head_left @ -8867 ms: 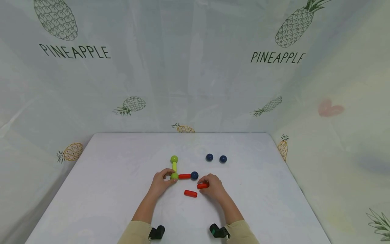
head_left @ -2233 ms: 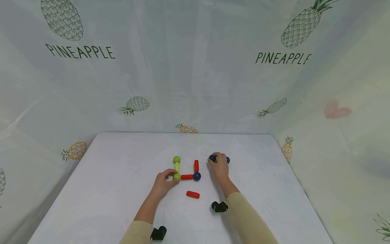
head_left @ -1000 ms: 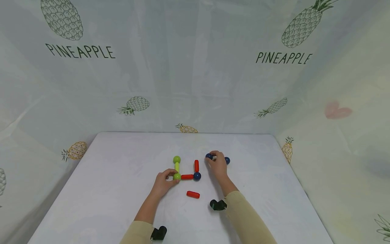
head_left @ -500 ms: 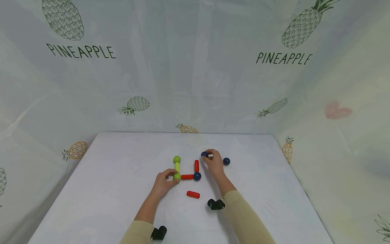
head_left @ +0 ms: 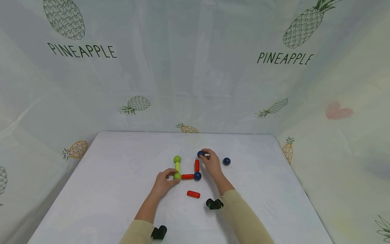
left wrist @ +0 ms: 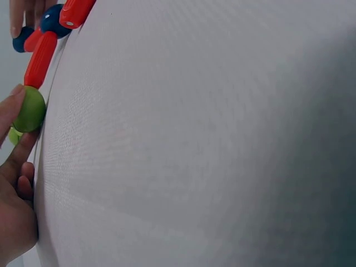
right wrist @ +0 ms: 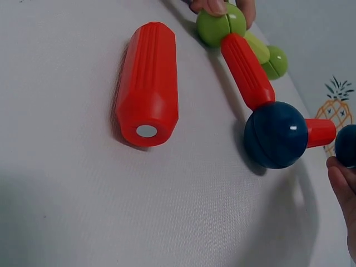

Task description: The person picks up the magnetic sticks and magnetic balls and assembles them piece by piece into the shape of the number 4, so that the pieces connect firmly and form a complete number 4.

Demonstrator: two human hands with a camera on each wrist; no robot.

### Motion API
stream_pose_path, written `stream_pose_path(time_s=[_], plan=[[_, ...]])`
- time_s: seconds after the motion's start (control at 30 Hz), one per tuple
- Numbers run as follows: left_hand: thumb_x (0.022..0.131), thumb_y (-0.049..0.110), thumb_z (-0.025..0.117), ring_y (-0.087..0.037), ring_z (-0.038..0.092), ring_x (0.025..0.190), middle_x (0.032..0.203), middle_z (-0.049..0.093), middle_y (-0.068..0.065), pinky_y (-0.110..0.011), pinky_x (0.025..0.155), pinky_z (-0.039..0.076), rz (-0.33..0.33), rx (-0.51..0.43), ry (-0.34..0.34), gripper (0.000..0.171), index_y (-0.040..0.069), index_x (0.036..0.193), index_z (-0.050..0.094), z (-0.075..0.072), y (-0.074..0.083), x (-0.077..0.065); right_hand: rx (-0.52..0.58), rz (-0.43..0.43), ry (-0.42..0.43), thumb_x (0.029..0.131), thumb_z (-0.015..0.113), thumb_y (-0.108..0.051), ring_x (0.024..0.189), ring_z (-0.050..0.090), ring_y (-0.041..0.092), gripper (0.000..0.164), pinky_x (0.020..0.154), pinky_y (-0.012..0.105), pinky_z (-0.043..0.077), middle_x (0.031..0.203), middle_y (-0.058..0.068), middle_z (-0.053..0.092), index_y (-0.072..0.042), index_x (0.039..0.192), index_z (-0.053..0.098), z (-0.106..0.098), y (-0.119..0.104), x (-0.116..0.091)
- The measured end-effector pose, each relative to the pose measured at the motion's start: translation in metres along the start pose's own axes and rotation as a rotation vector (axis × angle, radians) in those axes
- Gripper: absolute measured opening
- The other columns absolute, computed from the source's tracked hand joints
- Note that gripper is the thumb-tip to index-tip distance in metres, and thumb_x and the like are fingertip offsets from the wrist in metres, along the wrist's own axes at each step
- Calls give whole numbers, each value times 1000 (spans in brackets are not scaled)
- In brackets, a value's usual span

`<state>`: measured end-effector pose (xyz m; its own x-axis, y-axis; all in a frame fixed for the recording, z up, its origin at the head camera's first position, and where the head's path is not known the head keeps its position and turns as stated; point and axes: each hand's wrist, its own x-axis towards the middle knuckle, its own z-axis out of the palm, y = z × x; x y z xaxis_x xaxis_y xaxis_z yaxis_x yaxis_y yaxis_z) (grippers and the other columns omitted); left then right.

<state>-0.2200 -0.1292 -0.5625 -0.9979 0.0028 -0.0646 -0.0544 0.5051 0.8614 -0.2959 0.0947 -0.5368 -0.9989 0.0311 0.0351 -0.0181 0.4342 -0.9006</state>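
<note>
In the head view my left hand pinches the near green ball between thumb and fingers. A yellow-green rod runs from it to a far green ball. To its right, a red magnetic rod joins it to a blue ball, from which a second red rod points away from me. My right hand pinches another blue ball just beyond that rod's free end. In the right wrist view a narrow gap separates this held ball from the rod tip.
A loose red rod lies nearer to me on the white table, with a pale magnet disc in its end. One more blue ball sits right of my right hand. A pineapple-print cloth hangs behind.
The second red rod now stands on the joined blue ball. My right hand has picked up a blue ball and carried it leftward to that rod's far end. My left hand keeps its hold.
</note>
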Motion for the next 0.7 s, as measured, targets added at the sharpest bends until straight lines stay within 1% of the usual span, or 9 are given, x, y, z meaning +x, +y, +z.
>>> stream_pose_path(time_s=[0.3, 0.53, 0.7], plan=[[83, 17, 79, -23, 48, 103, 106, 64, 2, -40, 87, 44, 11, -1, 5, 32, 18, 112, 68, 0, -1, 0, 10, 37, -19, 94, 66, -19, 100, 60, 22, 35, 78, 34, 53, 118, 6, 62, -12, 128, 60, 4, -2, 0], [82, 17, 79, -23, 47, 101, 105, 64, 2, -39, 85, 43, 4, 11, 9, 33, 18, 112, 68, 0, -1, 0, 4, 33, -32, 95, 65, -19, 99, 60, 23, 33, 77, 34, 53, 117, 7, 63, -12, 126, 61, 7, -2, 0], [82, 18, 80, -23, 47, 100, 105, 64, 3, -39, 84, 43, -5, 17, 11, 33, 19, 112, 68, 0, -1, 0, 4, 56, -37, 95, 65, -18, 98, 59, 23, 31, 76, 32, 53, 118, 7, 62, -12, 125, 62, 9, -1, 1]])
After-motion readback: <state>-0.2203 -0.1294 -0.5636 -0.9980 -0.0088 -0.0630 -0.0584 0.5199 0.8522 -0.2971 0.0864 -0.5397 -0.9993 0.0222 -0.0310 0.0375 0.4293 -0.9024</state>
